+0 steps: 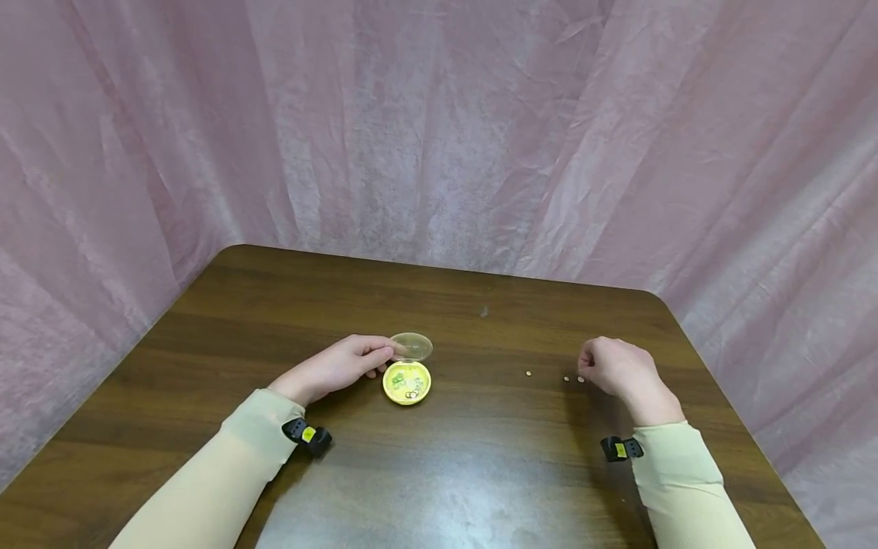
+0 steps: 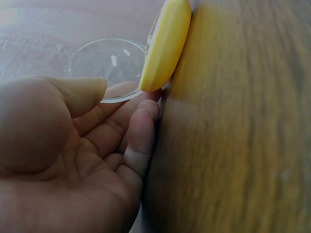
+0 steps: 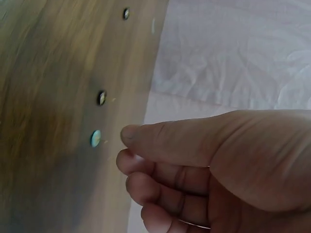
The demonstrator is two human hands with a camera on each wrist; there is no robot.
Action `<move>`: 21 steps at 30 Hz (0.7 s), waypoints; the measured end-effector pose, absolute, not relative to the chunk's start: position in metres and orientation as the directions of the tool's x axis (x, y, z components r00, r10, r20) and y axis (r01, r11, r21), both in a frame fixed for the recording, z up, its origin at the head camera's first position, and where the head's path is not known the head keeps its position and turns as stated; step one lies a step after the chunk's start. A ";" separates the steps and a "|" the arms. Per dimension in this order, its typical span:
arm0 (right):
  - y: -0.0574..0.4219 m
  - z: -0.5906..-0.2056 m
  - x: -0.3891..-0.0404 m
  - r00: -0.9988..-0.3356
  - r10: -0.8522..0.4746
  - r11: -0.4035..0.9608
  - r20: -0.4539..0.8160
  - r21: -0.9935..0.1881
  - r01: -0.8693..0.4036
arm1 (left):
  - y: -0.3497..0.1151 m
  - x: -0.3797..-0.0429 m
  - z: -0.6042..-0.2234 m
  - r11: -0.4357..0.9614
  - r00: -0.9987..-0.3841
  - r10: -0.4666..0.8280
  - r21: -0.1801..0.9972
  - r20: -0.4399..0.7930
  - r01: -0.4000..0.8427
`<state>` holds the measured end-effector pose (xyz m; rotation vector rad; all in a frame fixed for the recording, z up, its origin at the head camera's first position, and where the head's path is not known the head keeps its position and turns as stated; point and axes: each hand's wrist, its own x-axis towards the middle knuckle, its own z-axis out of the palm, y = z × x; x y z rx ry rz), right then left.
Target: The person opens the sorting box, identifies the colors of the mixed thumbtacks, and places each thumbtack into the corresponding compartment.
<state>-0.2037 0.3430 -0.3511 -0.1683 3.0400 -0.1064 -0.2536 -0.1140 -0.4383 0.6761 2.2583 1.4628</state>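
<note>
A round yellow case lies on the table with its clear lid raised at the back. Small round pieces sit at the front of its patterned inside. My left hand holds the lid's left edge between thumb and fingers; the left wrist view shows the thumb in front of the clear lid. Over on the right, my right hand hovers by several tiny discs, its fingers loosely curled and the thumb near the index finger. No held piece is plainly visible there. A pale greenish disc lies nearest its fingertips.
Two dark-rimmed discs, a nearer one and a farther one, lie in line beyond the pale one. The brown wooden table has rounded far corners. Pink curtains hang behind it.
</note>
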 end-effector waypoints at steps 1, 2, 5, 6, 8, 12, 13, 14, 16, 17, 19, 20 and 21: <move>0.345 -0.351 -0.204 -0.989 -0.104 0.992 -0.107 -0.077 -0.096 | -0.114 -0.253 -0.438 0.347 -0.818 0.573 0.918 -0.045 0.192; 0.346 -0.352 -0.205 -0.988 -0.096 0.993 -0.121 -0.079 -0.087 | -0.114 -0.253 -0.438 0.347 -0.818 0.573 0.918 -0.047 0.190; 0.348 -0.355 -0.206 -0.985 -0.077 0.995 -0.152 -0.082 -0.065 | -0.115 -0.253 -0.438 0.351 -0.820 0.570 0.918 -0.051 0.187; 0.348 -0.356 -0.206 -0.985 -0.072 0.995 -0.158 -0.081 -0.059 | -0.115 -0.253 -0.438 0.352 -0.821 0.569 0.917 -0.051 0.187; 0.349 -0.358 -0.207 -0.986 -0.065 0.996 -0.157 -0.076 -0.054 | -0.115 -0.252 -0.438 0.349 -0.820 0.571 0.918 -0.049 0.188; 0.350 -0.361 -0.208 -0.988 -0.067 0.996 -0.136 -0.068 -0.058 | -0.114 -0.253 -0.438 0.341 -0.817 0.574 0.921 -0.045 0.189; 0.350 -0.362 -0.208 -0.989 -0.069 0.996 -0.130 -0.066 -0.061 | -0.114 -0.253 -0.437 0.340 -0.817 0.575 0.921 -0.046 0.188; 0.350 -0.362 -0.208 -0.989 -0.071 0.996 -0.127 -0.065 -0.063 | -0.114 -0.253 -0.437 0.340 -0.817 0.575 0.922 -0.047 0.187; 0.349 -0.362 -0.208 -0.990 -0.074 0.996 -0.123 -0.062 -0.066 | -0.114 -0.253 -0.437 0.344 -0.818 0.573 0.921 -0.050 0.185; 0.349 -0.362 -0.209 -0.990 -0.073 0.996 -0.122 -0.061 -0.066 | -0.114 -0.253 -0.437 0.345 -0.819 0.572 0.920 -0.051 0.184; 0.348 -0.363 -0.209 -0.990 -0.073 0.996 -0.119 -0.058 -0.066 | -0.114 -0.253 -0.437 0.343 -0.818 0.573 0.921 -0.051 0.183; 0.348 -0.363 -0.209 -0.990 -0.072 0.996 -0.117 -0.057 -0.066 | -0.114 -0.253 -0.437 0.340 -0.817 0.574 0.922 -0.049 0.184; 0.348 -0.364 -0.209 -0.991 -0.075 0.996 -0.112 -0.056 -0.069 | -0.114 -0.253 -0.437 0.339 -0.817 0.575 0.922 -0.047 0.186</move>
